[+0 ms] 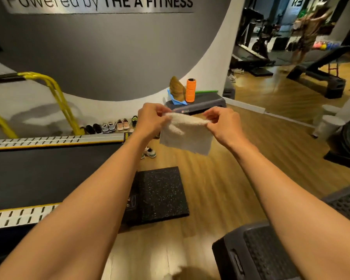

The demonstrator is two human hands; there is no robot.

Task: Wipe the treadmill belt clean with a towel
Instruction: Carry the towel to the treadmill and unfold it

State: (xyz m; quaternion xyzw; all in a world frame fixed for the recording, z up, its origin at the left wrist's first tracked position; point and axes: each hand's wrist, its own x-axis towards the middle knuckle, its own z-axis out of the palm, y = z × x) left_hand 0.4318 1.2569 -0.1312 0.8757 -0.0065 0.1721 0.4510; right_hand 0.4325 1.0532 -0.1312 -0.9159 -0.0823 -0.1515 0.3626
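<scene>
A small white towel (pixel 187 136) hangs in the air in front of me, stretched between both hands. My left hand (pixel 151 120) pinches its upper left edge and my right hand (pixel 223 123) pinches its upper right edge. The towel is above the wooden floor, to the right of the treadmill. The dark treadmill belt (pixel 49 174) lies at the lower left, between two silver side rails (pixel 55 140) with black slots. My left forearm crosses over the belt's near right part.
A black speckled rubber mat (pixel 162 194) lies at the treadmill's end. Yellow handrails (pixel 57 96) rise at the left. Several shoes (pixel 111 127) line the wall. A step platform (pixel 198 104) carries an orange foam roller (pixel 190 89). Another dark step (pixel 257 251) sits bottom right. A mirror (pixel 291 47) at the right reflects a person.
</scene>
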